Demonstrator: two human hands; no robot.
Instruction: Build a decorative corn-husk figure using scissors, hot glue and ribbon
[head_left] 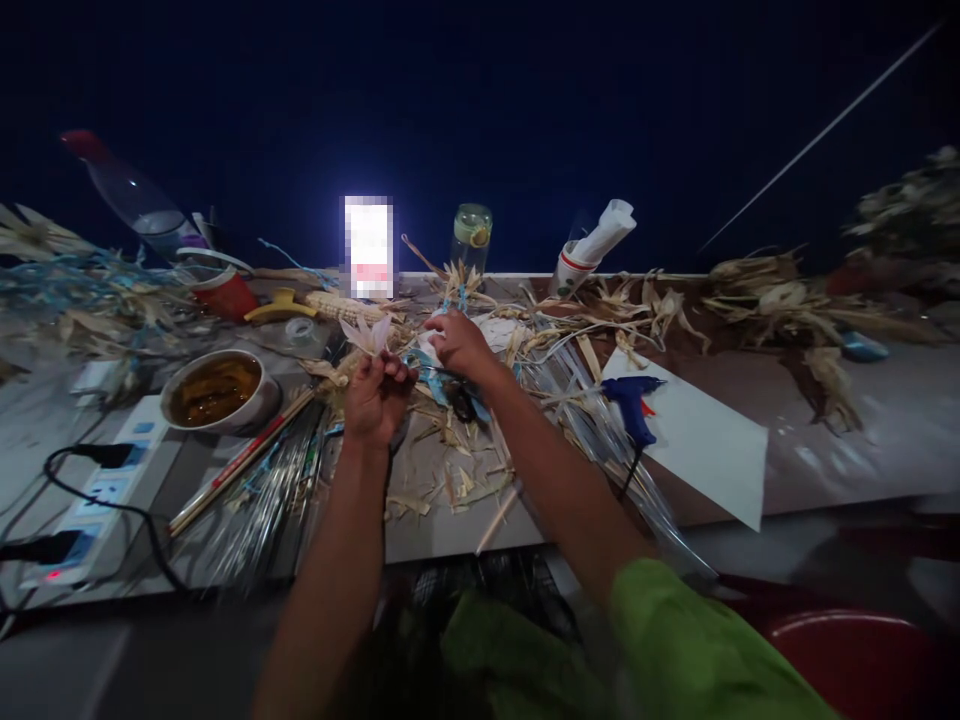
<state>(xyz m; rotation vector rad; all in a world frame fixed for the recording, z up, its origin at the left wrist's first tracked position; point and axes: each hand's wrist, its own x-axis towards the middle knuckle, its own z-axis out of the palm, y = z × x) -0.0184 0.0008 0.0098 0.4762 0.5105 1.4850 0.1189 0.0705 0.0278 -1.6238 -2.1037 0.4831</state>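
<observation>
My left hand (379, 395) is closed, palm up, around the base of a pale pinkish husk flower (366, 334), whose petals spread above the fingers. To its right, my right hand (459, 345) reaches over the heap of dry husks with its fingers bent together near a small white piece; what the fingertips pinch, if anything, is too small to make out. Just below it lie blue strips and a dark object (461, 400). Scraps of husk (457, 465) are strewn on the table between my forearms.
A bowl of brown liquid (268, 395), a power strip (124, 480) with cables and a bundle of thin wires (277, 500) are on the left. A blue glue gun (634, 405) lies on a white sheet (712, 440) at right. Behind stand a jar (471, 235) and a lit screen (368, 240).
</observation>
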